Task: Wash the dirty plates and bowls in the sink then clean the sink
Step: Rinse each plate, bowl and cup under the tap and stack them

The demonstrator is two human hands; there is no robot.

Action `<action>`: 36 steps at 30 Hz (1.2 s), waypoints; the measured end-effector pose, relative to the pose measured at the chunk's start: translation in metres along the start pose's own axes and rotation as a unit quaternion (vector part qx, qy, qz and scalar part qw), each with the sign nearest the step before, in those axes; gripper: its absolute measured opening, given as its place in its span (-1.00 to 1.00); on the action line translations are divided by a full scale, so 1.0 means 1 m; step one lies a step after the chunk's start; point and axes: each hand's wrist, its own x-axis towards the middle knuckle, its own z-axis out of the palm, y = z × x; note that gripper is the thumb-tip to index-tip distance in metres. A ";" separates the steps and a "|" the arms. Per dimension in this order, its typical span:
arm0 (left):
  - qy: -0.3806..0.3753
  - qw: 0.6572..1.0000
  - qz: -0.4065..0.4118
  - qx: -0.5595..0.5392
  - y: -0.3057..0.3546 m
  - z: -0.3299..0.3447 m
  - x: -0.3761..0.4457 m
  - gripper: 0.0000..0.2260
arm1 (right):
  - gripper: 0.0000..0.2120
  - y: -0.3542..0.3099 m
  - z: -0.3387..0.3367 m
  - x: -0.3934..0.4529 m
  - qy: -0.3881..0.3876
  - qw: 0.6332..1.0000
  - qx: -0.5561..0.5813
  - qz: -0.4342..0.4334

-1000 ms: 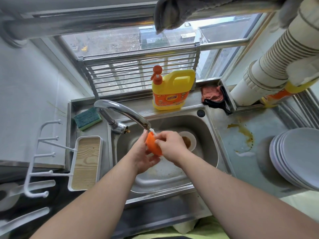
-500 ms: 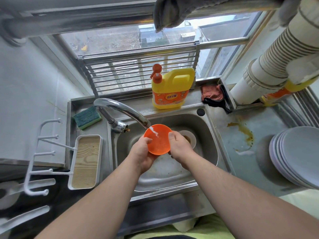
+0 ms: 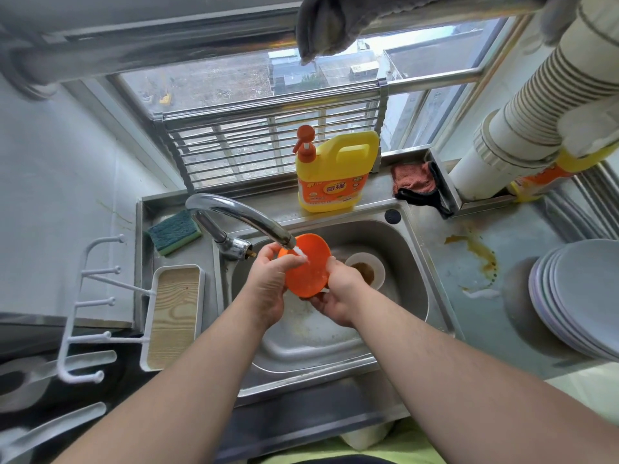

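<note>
While water runs from the curved faucet [image 3: 241,217] onto it, an orange bowl [image 3: 310,267] is held over the steel sink [image 3: 402,262] between both hands; the left hand [image 3: 268,289] grips the bowl's left edge, fingers curled behind it and the thumb lying across its near face just under the spout; the right hand [image 3: 338,298] clasps the lower right rim, thumb on the near side and fingers underneath; the bowl is tilted on edge, its hollow side turned toward the camera, and the stream strikes its upper left part; down in the basin, just right of the hands, stands a white bowl [image 3: 366,267] with brown residue in its bottom; on the ledge behind the sink sits a yellow detergent jug [image 3: 335,172] with an orange pump, and a reddish rag [image 3: 413,179] lies to its right; a green scouring sponge [image 3: 175,232] rests at the back left corner of the tabletop [image 3: 469,296], beside the faucet's base; nearer, left of the basin, is a white tray [image 3: 172,316] with a wood-grain floor; a white hook rack [image 3: 90,306] stands out from its left side; right of the sink the tabletop carries a brown smear [image 3: 479,252], and at the far right a stack of pale plates [image 3: 582,296] leans, well apart from the basin.
</note>
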 end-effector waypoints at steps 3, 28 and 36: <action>0.009 1.000 0.005 0.011 0.002 -0.003 0.003 -0.43 | -0.53 0.004 0.008 0.000 -0.003 1.000 -0.022 0.018; -0.026 0.998 -0.003 -0.056 -0.001 0.023 0.016 -0.73 | -0.62 -0.006 -0.030 0.000 0.079 0.919 -0.270 -0.275; -0.034 0.992 0.055 0.110 0.019 -0.010 0.001 -0.58 | -0.65 0.009 0.012 -0.001 0.012 0.961 -0.270 -0.058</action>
